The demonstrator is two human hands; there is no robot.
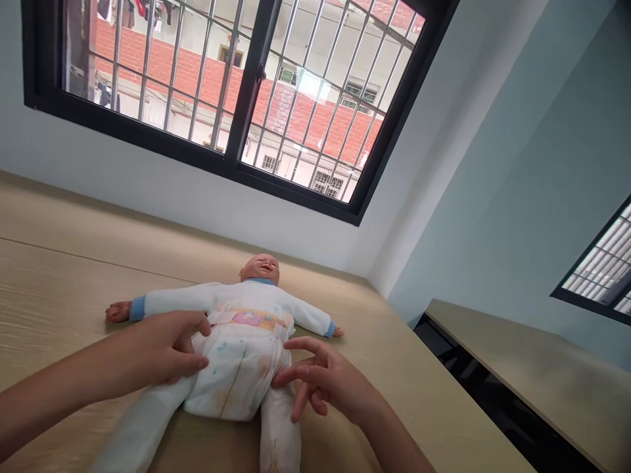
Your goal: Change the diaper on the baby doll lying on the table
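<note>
A baby doll (266, 268) lies on its back on a wooden table, head away from me and arms spread wide. It wears a white top with blue cuffs and a white diaper (241, 374) with a printed waistband. At the diaper's left edge is my left hand (167, 345), thumb and bent index finger apart, with the other fingers partly hidden. My right hand (328, 381) has its fingers spread at the diaper's right edge, fingertips by the leg opening above the doll's leg (280, 433). Neither hand shows a firm grasp.
The wooden table (64, 289) extends to a pale wall, with a seam across its left part. Above is a dark-framed window (236, 125) with metal bars. Another table (532, 355) with a dark side stands to the right, beyond a gap.
</note>
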